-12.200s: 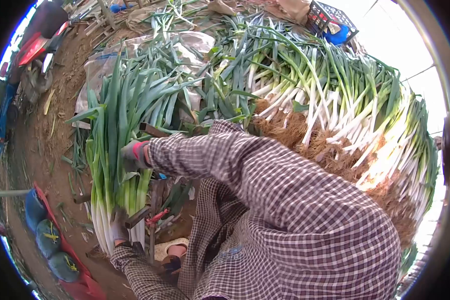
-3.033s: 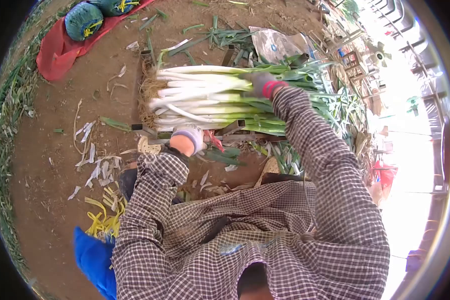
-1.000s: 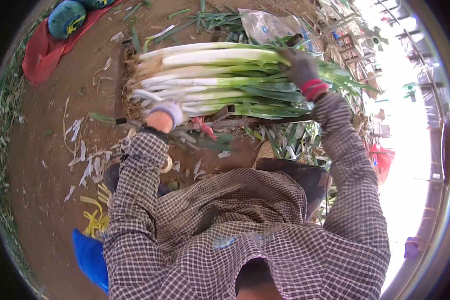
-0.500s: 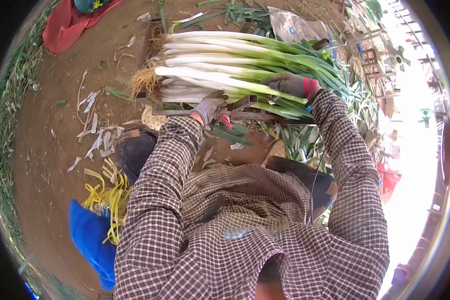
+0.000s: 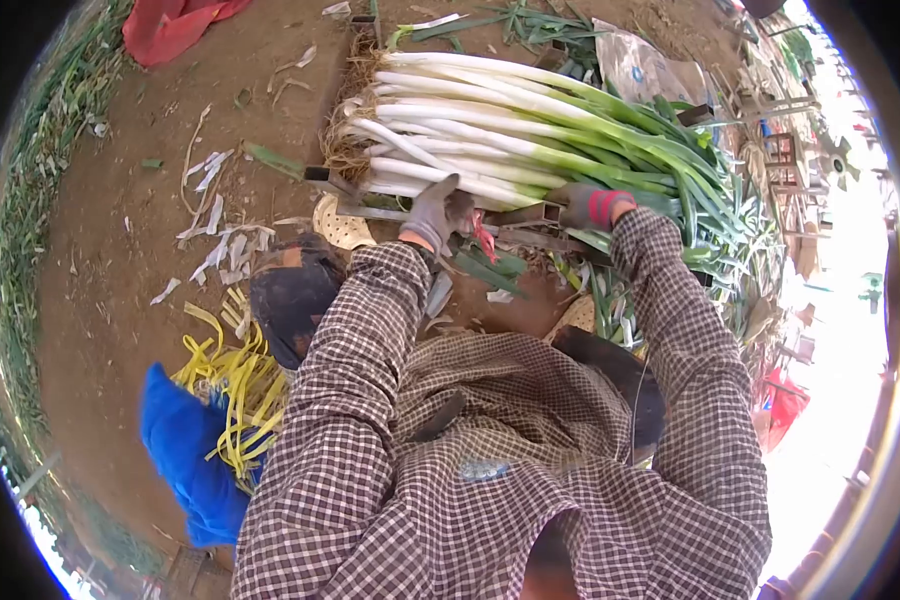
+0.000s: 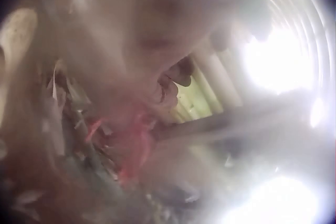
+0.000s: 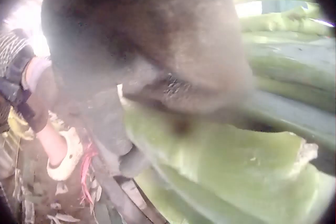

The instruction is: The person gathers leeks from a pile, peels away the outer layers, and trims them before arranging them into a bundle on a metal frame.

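A thick layer of leeks (image 5: 490,115) lies across a low metal frame (image 5: 370,212), white stems and roots to the left, green leaves to the right. My gloved left hand (image 5: 437,213) is at the frame's near rail, its fingertips right at the nearest white stems; the left wrist view is blurred and I cannot tell whether it grips one. Farther right, my gloved right hand (image 5: 585,205) curls its fingers over a leek's green part (image 7: 220,155) at the near side of the layer, with the thumb lower down in the right wrist view.
Red plastic strips (image 5: 483,238) hang from the near rail. A bundle of yellow ties (image 5: 235,385) lies beside a blue cloth (image 5: 185,450) at lower left. A plastic sheet (image 5: 650,70) and cut leaves lie behind the frame; metal posts (image 5: 695,115) stick up at its corners.
Half a second ago both hands were up over the front leeks, where one leek's roots stuck out left. Now both hands sit lower at the near edge, and the roots lie closer in line.
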A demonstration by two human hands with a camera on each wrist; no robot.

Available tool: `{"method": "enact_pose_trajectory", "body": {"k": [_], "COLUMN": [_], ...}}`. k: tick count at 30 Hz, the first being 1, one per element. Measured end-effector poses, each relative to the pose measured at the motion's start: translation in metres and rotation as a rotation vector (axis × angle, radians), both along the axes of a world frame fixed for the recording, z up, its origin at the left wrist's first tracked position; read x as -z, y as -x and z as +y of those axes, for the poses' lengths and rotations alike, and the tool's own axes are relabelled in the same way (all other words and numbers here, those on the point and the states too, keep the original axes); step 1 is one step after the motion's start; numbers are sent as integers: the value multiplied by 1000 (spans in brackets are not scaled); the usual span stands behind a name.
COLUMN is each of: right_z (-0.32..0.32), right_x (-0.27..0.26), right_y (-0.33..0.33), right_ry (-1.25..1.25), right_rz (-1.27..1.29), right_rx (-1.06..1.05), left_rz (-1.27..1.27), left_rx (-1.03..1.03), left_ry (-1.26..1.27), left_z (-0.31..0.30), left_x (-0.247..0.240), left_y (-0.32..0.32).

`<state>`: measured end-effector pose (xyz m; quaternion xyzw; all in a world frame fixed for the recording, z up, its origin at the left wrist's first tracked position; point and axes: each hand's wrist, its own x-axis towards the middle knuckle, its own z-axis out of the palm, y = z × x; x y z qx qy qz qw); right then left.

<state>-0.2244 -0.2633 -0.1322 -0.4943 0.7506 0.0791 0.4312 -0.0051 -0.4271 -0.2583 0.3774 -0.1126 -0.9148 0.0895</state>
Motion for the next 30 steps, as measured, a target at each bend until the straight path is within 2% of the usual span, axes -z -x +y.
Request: {"method": "enact_pose_trajectory", "body": {"k": [1,2,3,4,6,7,8,10,14,15,18,21,24,25,26,28,30], "right_z": [-11,-19,-15,-13,-5,3,11,31,48,51,55,48,48,51,51,60,74], "right_x": [-8,-13,0,4,11,32,28,14,10,18,27,31,32,38,36,37,37], "right_y": [-1,-6,-7,-11,-18,-17,-21,-43,-50,-48,-55,-60,-72,-75,-70,-64,-56], "right_ry": [-92,-188,-98,-73,-21,-39,67,283,427,533,547,385,353,422,458,515,590], "right_rz": [-31,-62,-21,24,113,215,257,335,431,478,655,663,773,816,793,729,633], "right_rx": [23,48,-34,-31,-22,-32,2,63,65,19,-26,21,-4,-5,-19,-33,-16], "left_rz": [48,-21,-87,-150,-233,-265,-298,-284,-304,-303,-295,-488,-568,-639,-710,-686,-674], "left_rx": [-86,-54,-14,12,61,75,89,30,-61,-85,-110,-115,-52,-68,-88,-61,-61], "left_ry": [-37,-5,21,56,75,88,103,14,42,59,94,127,216,249,283,209,162], "left_z": [-4,-6,-7,-11,-11,-11,-12,-10,-5,-9,-16,-16,-18,-16,-17,-24,-28], "left_x": [14,6,-13,-25,-27,-29,-31,19,15,17,21,-2,20,32,43,49,38], "left_y": [0,-3,-3,-3,-2,-1,-1,-3,1,5,8,13,12,15,21,20,18]}}
